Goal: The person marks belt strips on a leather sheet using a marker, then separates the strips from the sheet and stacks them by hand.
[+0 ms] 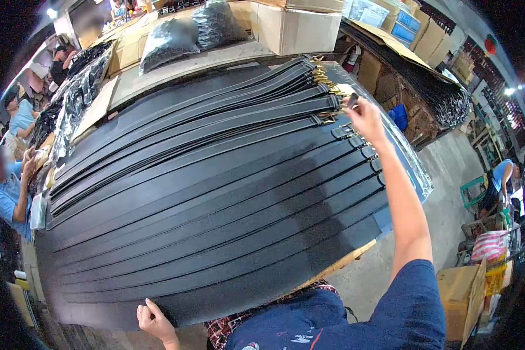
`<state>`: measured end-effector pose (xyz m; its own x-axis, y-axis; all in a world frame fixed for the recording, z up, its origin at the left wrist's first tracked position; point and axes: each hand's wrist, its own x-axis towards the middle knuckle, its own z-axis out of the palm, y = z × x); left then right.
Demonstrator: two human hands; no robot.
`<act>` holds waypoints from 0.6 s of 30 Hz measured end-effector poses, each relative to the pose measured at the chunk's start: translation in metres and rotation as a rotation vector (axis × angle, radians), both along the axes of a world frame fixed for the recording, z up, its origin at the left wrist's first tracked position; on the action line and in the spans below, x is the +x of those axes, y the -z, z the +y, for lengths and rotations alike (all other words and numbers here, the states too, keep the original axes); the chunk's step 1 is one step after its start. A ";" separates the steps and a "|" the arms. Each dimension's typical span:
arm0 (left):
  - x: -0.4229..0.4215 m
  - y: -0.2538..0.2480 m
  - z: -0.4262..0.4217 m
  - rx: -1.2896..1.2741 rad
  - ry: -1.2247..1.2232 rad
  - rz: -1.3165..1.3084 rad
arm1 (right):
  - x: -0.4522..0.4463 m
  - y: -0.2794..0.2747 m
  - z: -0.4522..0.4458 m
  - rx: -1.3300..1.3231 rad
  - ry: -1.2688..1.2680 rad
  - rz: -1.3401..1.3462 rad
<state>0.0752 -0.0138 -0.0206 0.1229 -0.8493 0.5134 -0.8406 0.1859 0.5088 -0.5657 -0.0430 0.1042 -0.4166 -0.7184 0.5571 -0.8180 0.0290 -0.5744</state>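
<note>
Black belts (pixel 216 116) lie lengthwise on the table (pixel 181 90), buckle ends at its right end. On the table's far half they are stacked in bunches, gold buckles (pixel 319 76) crowded together. On its near half they are spread side by side, dark buckles (pixel 368 153) stepping in a slanted row toward its near edge.

Your right hand (pixel 366 119) is over the table's right end, just beside the gold buckles. Thumb and fingers pinch a small dark piece (pixel 352 101), too blurred to identify. Your left hand (pixel 156 324) is at the table's near edge, toward its left end, fingers curled in; cannot tell whether they pinch anything or touch the table.

Clear plastic (pixel 413 157) runs along the table's right end. Beyond its far side: two filled bags (pixel 219 26), with a box (pixel 297 29) just beside them. Past its left end, a person in light blue (pixel 10 192). Well apart from its right end, another person (pixel 499 178) bends forward. A carton (pixel 461 291) stands off its near right corner.
</note>
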 end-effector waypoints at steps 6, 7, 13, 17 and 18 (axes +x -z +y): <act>-0.001 -0.002 0.001 0.034 -0.028 -0.017 | -0.073 0.019 -0.018 0.511 0.197 0.447; 0.000 -0.002 0.001 0.040 -0.036 -0.023 | -0.080 0.036 -0.022 0.395 0.176 0.508; 0.000 -0.001 0.000 0.008 -0.014 0.003 | -0.113 0.075 -0.033 0.701 0.353 0.516; -0.004 -0.007 0.001 -0.054 -0.030 -0.056 | -0.199 0.129 -0.038 0.651 0.280 0.486; -0.005 -0.010 0.001 -0.041 -0.021 -0.036 | -0.214 0.142 -0.034 0.559 0.275 0.558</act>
<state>0.0701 -0.0131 -0.0111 0.1213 -0.8250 0.5520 -0.8620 0.1882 0.4707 -0.7800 -0.0772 -0.0374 -0.3863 -0.8631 0.3254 -0.9002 0.4296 0.0710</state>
